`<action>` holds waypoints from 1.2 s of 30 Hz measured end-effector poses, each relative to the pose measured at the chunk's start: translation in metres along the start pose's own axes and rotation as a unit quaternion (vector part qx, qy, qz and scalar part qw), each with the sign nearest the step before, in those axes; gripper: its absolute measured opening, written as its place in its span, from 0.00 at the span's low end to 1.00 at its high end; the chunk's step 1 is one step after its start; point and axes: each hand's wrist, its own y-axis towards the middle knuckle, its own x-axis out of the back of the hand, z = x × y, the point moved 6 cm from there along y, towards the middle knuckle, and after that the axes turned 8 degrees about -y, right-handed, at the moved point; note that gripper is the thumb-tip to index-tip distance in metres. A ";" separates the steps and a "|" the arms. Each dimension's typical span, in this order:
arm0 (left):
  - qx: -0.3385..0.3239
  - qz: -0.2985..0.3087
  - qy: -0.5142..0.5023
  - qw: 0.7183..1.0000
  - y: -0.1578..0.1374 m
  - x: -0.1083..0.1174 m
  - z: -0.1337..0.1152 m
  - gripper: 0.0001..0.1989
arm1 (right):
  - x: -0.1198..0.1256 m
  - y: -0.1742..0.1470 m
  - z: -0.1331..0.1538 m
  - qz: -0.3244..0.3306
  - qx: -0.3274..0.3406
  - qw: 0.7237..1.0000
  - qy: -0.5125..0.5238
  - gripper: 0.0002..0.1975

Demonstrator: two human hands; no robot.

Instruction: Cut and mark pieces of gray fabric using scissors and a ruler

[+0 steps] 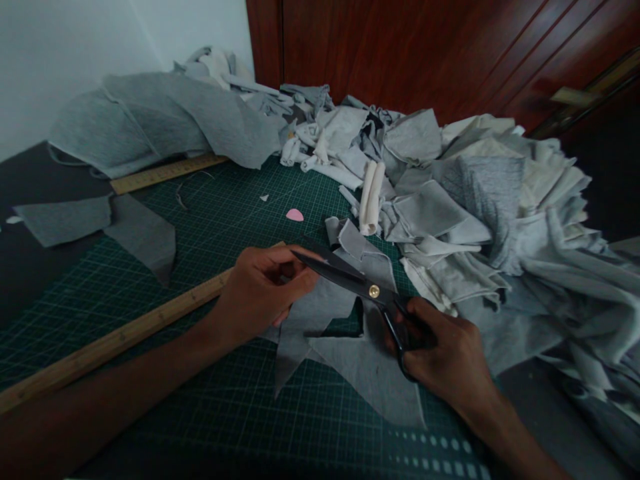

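My right hand [447,357] is wrapped round the black handles of a pair of scissors [345,275] with a brass pivot screw. The blades point left and lie slightly apart, their tips close to the fingers of my left hand [267,287]. My left hand is closed in a pinch, holding a piece of grey fabric [320,303] whose gripped edge is mostly hidden by the fingers. Below the scissors another grey fabric piece [375,377] lies on the green cutting mat [215,413].
A long wooden ruler [150,320] passes beside my left forearm, and another ruler [170,172] lies further back. A pink chalk piece [295,215] sits mid-mat. Grey scraps [143,233] lie left. Heaped fabric [435,207] fills the right and back, before a brown door [425,53].
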 end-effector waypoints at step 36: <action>-0.125 -0.028 0.122 0.984 -0.003 -0.003 -0.025 0.07 | -0.005 0.003 -0.024 0.002 -0.059 0.998 0.029 0.08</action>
